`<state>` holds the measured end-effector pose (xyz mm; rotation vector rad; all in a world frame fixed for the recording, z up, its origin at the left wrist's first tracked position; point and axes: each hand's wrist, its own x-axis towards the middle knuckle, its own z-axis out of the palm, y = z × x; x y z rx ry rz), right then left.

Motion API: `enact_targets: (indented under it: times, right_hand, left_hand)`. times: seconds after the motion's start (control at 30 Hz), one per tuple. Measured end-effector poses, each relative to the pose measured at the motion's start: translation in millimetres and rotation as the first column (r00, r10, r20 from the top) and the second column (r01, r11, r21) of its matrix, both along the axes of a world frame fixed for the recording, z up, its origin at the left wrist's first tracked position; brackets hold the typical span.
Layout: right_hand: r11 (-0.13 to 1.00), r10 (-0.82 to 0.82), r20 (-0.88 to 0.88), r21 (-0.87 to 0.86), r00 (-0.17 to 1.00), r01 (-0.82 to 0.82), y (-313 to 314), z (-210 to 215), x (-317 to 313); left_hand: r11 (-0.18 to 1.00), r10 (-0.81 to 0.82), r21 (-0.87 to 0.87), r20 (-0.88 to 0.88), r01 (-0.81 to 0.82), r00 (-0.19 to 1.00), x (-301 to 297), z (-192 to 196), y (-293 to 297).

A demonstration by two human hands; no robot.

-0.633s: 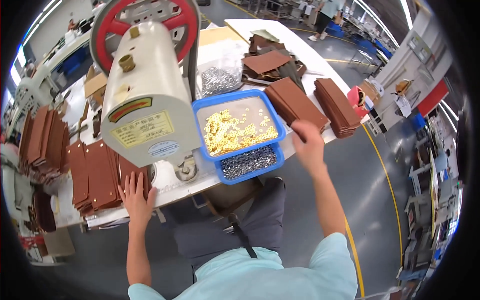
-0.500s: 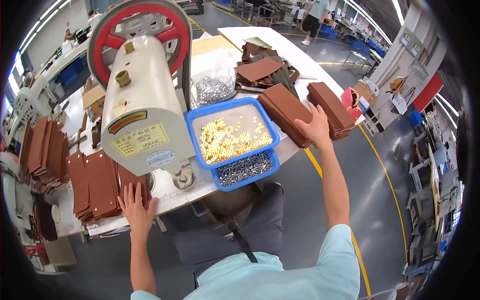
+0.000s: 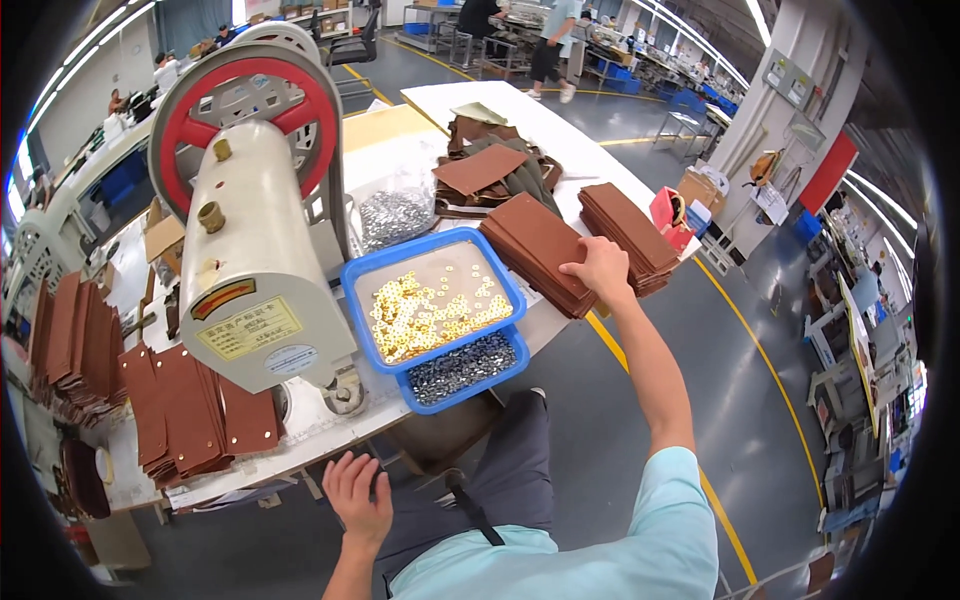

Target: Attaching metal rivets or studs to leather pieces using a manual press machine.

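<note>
My right hand (image 3: pixel 600 270) reaches out over the table's right end and grips the near edge of a stack of brown leather pieces (image 3: pixel 535 250). A second brown stack (image 3: pixel 625 235) lies just beyond it. My left hand (image 3: pixel 358 495) hangs with fingers spread below the table's front edge, holding nothing. Between the hands stands a blue tray of gold-coloured fittings (image 3: pixel 432 300) on top of a blue tray of silver fittings (image 3: pixel 462 368). A cream press machine (image 3: pixel 250 270) with a red flywheel (image 3: pixel 245 110) stands left of the trays.
Flat brown leather pieces (image 3: pixel 190 410) lie at the machine's foot, and more stand upright (image 3: pixel 70 340) at far left. A bag of silver parts (image 3: pixel 395 215) and loose leather (image 3: pixel 490 165) sit behind. A red bag (image 3: pixel 668 212) lies at the right end. People work far off.
My right hand has settled onto the nearer brown stack at the table's right end. My left hand has dropped off the leather pieces to below the table edge.
</note>
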<state>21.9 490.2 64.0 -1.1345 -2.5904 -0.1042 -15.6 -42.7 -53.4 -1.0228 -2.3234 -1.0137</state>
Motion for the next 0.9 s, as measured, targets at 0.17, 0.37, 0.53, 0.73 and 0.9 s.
enact_targets:
  times: [0.17,0.37,0.53,0.73,0.9]
  right_hand:
    - [0.999,0.033,0.049,-0.005,0.998,-0.033,-2.4,2.7,-3.8]
    - [0.997,0.043,0.005,-0.071,0.999,-0.042,5.1,-0.5,-0.4]
    - [0.97,-0.003,0.031,-0.244,1.0,0.01,15.5,8.3,-7.8]
    - [0.955,-0.015,-0.007,-0.298,1.0,0.012,25.5,8.0,-7.4]
    - [0.96,-0.019,0.044,-0.277,0.999,0.031,18.4,9.5,-7.5]
  left_hand:
    - [0.992,-0.128,-0.006,0.054,0.129,0.99,20.4,-5.1,23.1]
    - [0.973,-0.23,0.004,0.111,0.231,0.967,35.4,-8.0,31.7]
    - [0.977,-0.214,0.025,0.15,0.212,0.965,39.7,-14.7,25.4]
    - [0.983,-0.184,0.034,0.191,0.181,0.964,42.0,-15.4,21.9]
    - [0.982,-0.189,0.027,0.214,0.188,0.958,44.1,-18.5,21.1]
